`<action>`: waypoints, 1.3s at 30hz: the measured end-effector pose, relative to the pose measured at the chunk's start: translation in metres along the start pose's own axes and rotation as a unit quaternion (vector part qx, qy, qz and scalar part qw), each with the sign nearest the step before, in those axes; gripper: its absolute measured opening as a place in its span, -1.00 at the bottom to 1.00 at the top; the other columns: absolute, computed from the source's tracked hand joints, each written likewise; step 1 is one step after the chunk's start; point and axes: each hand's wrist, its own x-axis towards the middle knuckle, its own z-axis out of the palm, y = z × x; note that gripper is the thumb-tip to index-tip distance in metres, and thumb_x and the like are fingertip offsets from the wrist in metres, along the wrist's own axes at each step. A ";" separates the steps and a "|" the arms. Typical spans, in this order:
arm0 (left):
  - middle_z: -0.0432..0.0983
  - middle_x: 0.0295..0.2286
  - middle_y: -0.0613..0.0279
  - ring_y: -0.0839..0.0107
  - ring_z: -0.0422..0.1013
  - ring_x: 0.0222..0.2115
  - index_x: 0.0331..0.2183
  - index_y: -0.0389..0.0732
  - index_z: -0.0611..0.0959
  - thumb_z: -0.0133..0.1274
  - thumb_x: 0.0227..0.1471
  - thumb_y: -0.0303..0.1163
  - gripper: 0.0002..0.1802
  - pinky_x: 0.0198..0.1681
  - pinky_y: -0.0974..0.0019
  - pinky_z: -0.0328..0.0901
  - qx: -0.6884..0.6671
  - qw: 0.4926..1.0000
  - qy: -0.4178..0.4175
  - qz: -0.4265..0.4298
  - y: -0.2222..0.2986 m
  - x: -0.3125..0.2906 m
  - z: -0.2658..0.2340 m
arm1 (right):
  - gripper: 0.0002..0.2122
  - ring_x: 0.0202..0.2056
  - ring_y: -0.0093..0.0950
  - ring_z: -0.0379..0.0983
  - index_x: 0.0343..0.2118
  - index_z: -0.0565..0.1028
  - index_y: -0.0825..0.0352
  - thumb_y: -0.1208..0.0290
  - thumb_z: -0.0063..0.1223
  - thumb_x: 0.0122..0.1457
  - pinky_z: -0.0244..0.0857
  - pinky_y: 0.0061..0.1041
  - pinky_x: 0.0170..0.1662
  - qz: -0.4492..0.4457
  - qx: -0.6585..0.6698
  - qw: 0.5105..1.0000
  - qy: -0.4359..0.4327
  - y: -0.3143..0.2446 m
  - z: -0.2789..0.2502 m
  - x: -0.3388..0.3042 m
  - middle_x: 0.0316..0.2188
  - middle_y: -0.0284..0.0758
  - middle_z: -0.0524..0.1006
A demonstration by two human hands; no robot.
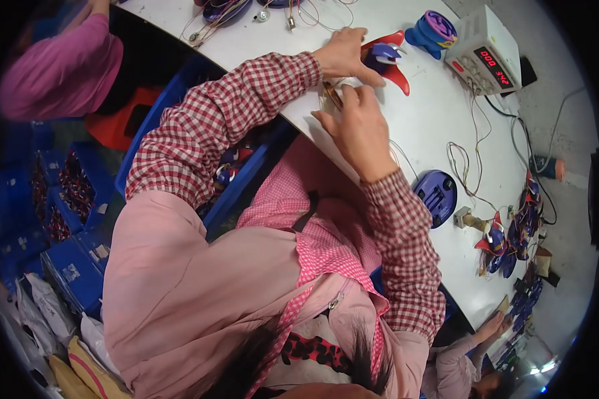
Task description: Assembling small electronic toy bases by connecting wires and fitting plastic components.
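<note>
My left hand (343, 53) reaches across the white table (419, 113) and grips a red and blue plastic toy (387, 61) with curved red fins. My right hand (361, 130) is just in front of it at the table's near edge, its fingers pinched on a small brown part (332, 94) beside the toy. Thin wires (469, 173) trail over the table to the right of my hands. Both sleeves are red checked cloth over a pink apron.
A white power supply with a red display (484, 58) and a blue and purple round toy (435, 30) stand beyond the hands. A blue round shell (436, 194) and a pile of toys (512, 236) lie right. Blue crates (80, 199) stand left. Two other people (60, 66) (466, 362) work nearby.
</note>
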 end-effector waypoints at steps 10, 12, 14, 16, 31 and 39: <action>0.44 -0.19 -0.07 0.25 0.38 -0.17 -0.07 -0.47 0.39 0.37 -0.45 -0.18 -0.10 -0.07 0.41 0.25 -0.171 0.950 -0.261 -0.017 0.003 0.028 -0.020 | -0.84 -0.41 -0.17 0.47 -0.41 0.41 0.42 0.45 0.01 -0.03 0.37 -0.33 -0.40 0.039 -0.062 0.994 -0.078 0.006 0.022 0.016 -0.45 -0.11 0.46; 0.44 -0.20 0.00 0.30 0.37 -0.17 -0.07 -0.44 0.40 0.36 -0.40 -0.21 -0.15 -0.07 0.39 0.24 -0.180 0.951 -0.249 -0.028 0.012 0.021 -0.019 | -0.85 -0.46 -0.25 0.48 -0.39 0.42 0.42 0.49 0.01 -0.03 0.37 -0.35 -0.44 0.049 0.051 0.997 -0.014 0.007 0.010 0.006 -0.45 -0.10 0.47; 0.45 -0.21 0.14 0.40 0.35 -0.16 -0.06 -0.37 0.41 0.33 -0.31 -0.28 -0.24 -0.07 0.37 0.23 -0.186 0.958 -0.211 -0.064 0.023 0.010 -0.014 | -0.86 -0.49 -0.28 0.49 -0.38 0.42 0.42 0.51 0.02 -0.03 0.37 -0.36 -0.46 0.060 0.100 0.993 0.023 0.009 -0.009 -0.007 -0.46 -0.09 0.48; 0.45 -0.22 0.16 0.42 0.36 -0.18 -0.06 -0.36 0.42 0.33 -0.30 -0.29 -0.27 -0.08 0.37 0.24 -0.268 0.940 -0.205 -0.055 0.036 0.003 -0.003 | -0.83 -0.52 -0.54 0.45 -0.29 0.43 0.43 0.51 0.05 0.06 0.32 -0.57 -0.48 0.195 0.263 0.944 0.050 0.014 -0.041 -0.027 -0.48 -0.29 0.51; 0.50 -0.33 0.22 0.47 0.41 -0.28 -0.15 -0.33 0.49 0.36 -0.34 -0.30 -0.34 -0.18 0.41 0.30 -0.401 0.861 -0.311 -0.015 0.145 -0.050 0.100 | -0.72 -0.41 -0.50 0.39 -0.23 0.41 0.46 0.43 0.14 0.02 0.30 -0.48 -0.33 0.220 -0.064 0.932 0.281 0.129 -0.105 -0.158 -0.44 -0.32 0.43; 0.47 -0.45 0.01 0.27 0.40 -0.41 -0.37 -0.33 0.58 0.36 -0.54 0.02 -0.29 -0.26 0.36 0.30 -0.118 0.943 -0.293 0.104 0.147 -0.059 0.116 | -0.72 -0.30 -0.42 0.35 -0.24 0.39 0.45 0.39 0.11 0.05 0.24 -0.49 -0.17 0.268 0.123 0.916 0.271 0.152 -0.078 -0.171 -0.35 -0.23 0.43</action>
